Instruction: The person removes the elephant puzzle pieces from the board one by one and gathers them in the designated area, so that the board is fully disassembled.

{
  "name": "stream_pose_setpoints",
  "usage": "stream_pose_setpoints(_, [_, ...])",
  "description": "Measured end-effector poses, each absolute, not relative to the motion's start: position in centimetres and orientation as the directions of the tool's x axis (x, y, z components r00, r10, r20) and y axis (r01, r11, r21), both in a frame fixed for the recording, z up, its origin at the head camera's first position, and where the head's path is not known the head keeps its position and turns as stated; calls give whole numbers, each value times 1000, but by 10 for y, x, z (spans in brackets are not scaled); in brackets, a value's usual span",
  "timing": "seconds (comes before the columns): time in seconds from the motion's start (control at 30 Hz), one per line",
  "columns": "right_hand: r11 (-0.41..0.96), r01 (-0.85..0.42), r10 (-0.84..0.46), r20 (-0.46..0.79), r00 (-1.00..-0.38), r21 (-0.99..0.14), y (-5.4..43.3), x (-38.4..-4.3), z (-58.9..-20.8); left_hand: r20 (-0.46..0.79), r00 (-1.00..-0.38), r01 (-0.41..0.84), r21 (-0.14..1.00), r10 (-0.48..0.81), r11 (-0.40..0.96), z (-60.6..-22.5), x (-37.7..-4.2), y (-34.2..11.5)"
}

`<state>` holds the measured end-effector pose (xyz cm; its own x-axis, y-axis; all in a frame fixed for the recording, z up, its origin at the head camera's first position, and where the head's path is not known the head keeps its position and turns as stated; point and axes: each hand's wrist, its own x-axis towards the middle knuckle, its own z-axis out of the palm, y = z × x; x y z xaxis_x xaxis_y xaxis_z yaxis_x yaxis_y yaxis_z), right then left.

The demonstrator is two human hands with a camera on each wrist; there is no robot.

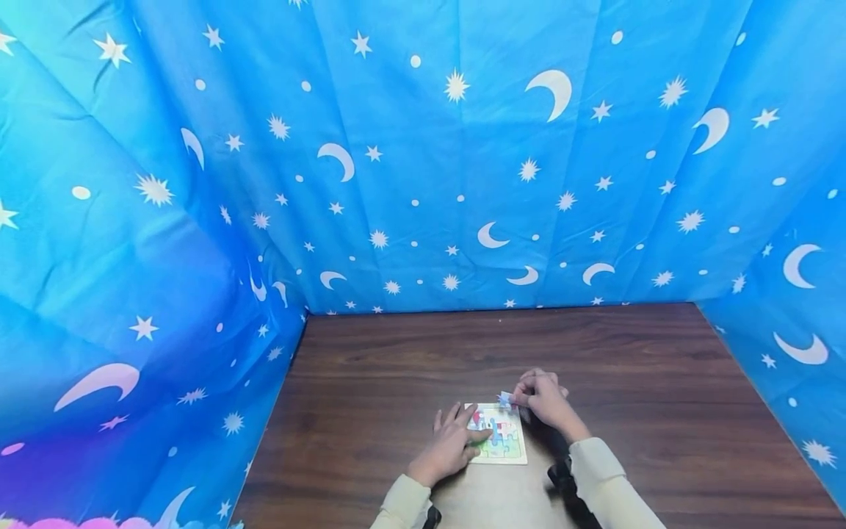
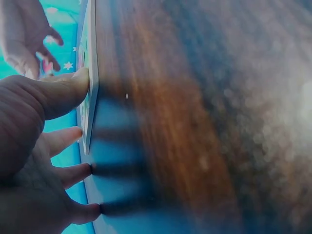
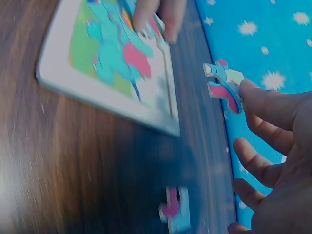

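A jigsaw puzzle board (image 1: 521,461) with a pale frame and a colourful picture lies flat on the table. My left hand (image 1: 452,444) rests on its left side, fingers spread; in the left wrist view the thumb (image 2: 68,92) presses on the board's face and some fingertips touch the table. Above the board's far right corner, my right hand (image 1: 543,397) pinches a puzzle piece (image 3: 225,87) between thumb and forefinger, the other fingers loosely bent. In the right wrist view an open patch shows in the board's picture near its far corner.
A loose pink and light-blue puzzle piece (image 3: 180,214) lies on the table beside the board in the right wrist view. The dark wooden table (image 1: 370,360) is bordered by a blue curtain (image 1: 429,169) with stars and moons at the back and sides.
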<state>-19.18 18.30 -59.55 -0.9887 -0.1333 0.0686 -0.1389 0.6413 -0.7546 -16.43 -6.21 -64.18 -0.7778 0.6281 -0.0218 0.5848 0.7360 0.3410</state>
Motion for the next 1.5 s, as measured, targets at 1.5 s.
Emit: stream_pose_setpoints(1.5, [847, -230, -169, 167, -971, -480, 298, -188, -628, -9, -885, 420, 418, 466, 806, -651, -179, -74])
